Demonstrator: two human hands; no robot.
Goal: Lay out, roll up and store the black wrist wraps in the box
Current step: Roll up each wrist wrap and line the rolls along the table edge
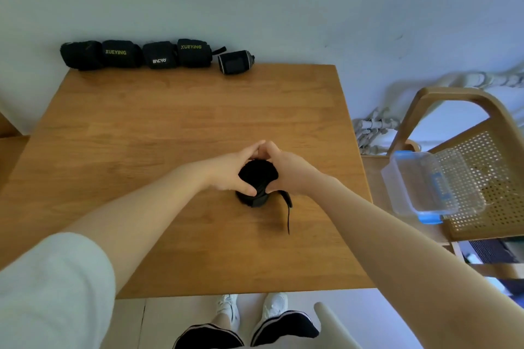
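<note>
While both arms reach forward over a wooden table (141,127), the left hand (232,170) and the right hand (286,170) cup a rolled black wrist wrap (256,178) between them near the middle of the tabletop. Fingers of each hand curl around the far side of the roll and their tips meet at 12 o'clock above it, while both thumbs press its near side at 6 o'clock. From the roll, a thin black strap (287,207) trails loose toward 5 o'clock and lies on the wood. Along the table's far edge, at 11 o'clock from the hands, five more rolled wraps (136,55) sit in a row against a pale wall, four of them touching side to side and the fifth, greyer one just beside them on the right end. At 3 o'clock, well apart from the hands, a clear plastic box (425,184) with blue clips rests on the woven seat of a wooden chair (482,156).
</note>
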